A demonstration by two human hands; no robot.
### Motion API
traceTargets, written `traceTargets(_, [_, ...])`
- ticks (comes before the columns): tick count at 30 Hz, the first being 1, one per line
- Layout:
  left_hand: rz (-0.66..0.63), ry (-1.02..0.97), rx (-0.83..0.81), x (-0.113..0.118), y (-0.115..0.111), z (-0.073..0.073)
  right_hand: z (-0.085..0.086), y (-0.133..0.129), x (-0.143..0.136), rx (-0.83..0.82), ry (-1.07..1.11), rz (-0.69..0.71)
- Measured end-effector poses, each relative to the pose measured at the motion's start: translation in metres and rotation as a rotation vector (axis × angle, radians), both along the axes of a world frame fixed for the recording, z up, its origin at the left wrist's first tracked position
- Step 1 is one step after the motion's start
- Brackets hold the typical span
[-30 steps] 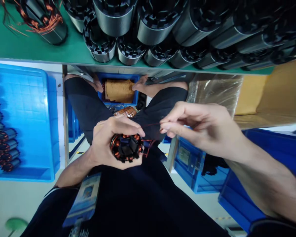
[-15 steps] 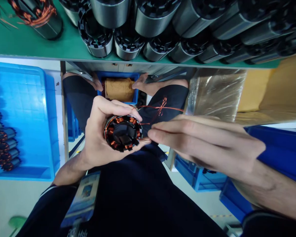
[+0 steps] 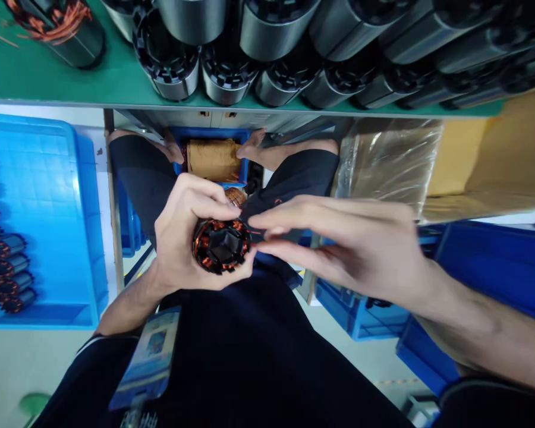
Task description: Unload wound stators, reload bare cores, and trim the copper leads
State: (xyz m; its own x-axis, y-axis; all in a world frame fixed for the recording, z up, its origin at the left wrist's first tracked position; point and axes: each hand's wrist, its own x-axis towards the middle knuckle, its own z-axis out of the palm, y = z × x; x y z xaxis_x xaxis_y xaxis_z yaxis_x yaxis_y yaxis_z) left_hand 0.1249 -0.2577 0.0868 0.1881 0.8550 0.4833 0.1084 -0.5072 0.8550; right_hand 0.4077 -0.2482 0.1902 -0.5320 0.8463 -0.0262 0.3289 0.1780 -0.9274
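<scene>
My left hand (image 3: 182, 238) is wrapped round a motor stator (image 3: 223, 246), whose open end faces up toward me. Copper windings and black slot insulation ring its dark bore. My right hand (image 3: 334, 238) is at the stator's right edge, thumb and forefinger apart, one above the other. A short bit of reddish copper wire (image 3: 255, 232) shows in the gap between these fingertips; I see neither finger closed on it. The right hand's other fingers are partly hidden behind the forefinger.
Several bare stators (image 3: 232, 74) crowd the green bench (image 3: 120, 77) ahead, with a copper-wound stator (image 3: 66, 32) at far left. A light blue tray (image 3: 40, 196) on the left holds wound stators. Right are a plastic-covered carton (image 3: 387, 160) and blue bins (image 3: 499, 273). A badge (image 3: 154, 351) hangs at my chest.
My right hand's fingers have come up to the stator's edge and spread from their pinch. The long copper wires that stretched across to the right no longer show there.
</scene>
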Motion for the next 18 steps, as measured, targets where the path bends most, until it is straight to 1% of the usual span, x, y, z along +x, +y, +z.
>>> traceTargets(2, [-0.087, -0.033, -0.055, 0.002, 0.0, 0.01, -0.014, 0.007, -0.008, -0.168, 0.076, 0.039])
traceTargets(4, [-0.15, -0.079, -0.096, 0.0, 0.0, 0.017, -0.037, 0.017, -0.006, -0.264, 0.118, 0.054])
traceTargets(5, [-0.176, -0.067, -0.113, -0.002, 0.0, 0.019, -0.05, 0.022, -0.001, -0.288, 0.117, 0.046])
traceTargets(7, [-0.173, 0.036, -0.112, -0.008, 0.001, 0.02, -0.073, 0.032, 0.013, -0.282, 0.066, 0.005])
traceTargets(8, [-0.145, 0.119, -0.103, -0.011, 0.001, 0.019, -0.08, 0.035, 0.02, -0.248, 0.019, -0.026])
traceTargets(9, [-0.117, 0.206, -0.084, -0.014, 0.0, 0.018, -0.082, 0.037, 0.026, -0.188, -0.032, -0.069])
traceTargets(10, [-0.082, 0.272, -0.051, -0.016, 0.0, 0.016, -0.08, 0.036, 0.029, -0.114, -0.085, -0.117])
traceTargets(11, [-0.055, 0.325, -0.015, -0.017, -0.001, 0.015, -0.074, 0.034, 0.03, -0.035, -0.132, -0.16])
traceTargets(12, [-0.04, 0.366, 0.021, -0.016, -0.002, 0.014, -0.065, 0.03, 0.028, 0.039, -0.165, -0.191])
traceTargets(13, [-0.03, 0.402, 0.049, -0.015, -0.003, 0.014, -0.056, 0.025, 0.023, 0.078, -0.194, -0.187])
traceTargets(14, [-0.018, 0.426, 0.079, -0.012, -0.004, 0.015, -0.046, 0.02, 0.016, 0.098, -0.19, -0.13])
traceTargets(15, [-0.001, 0.45, 0.103, -0.008, -0.004, 0.017, -0.038, 0.016, 0.008, 0.085, -0.173, -0.038])
traceTargets(17, [0.033, 0.502, 0.152, 0.0, -0.004, 0.023, -0.028, 0.01, -0.007, 0.0, -0.112, 0.136])
traceTargets(18, [0.042, 0.52, 0.182, 0.003, -0.004, 0.026, -0.026, 0.01, -0.012, -0.059, -0.082, 0.184])
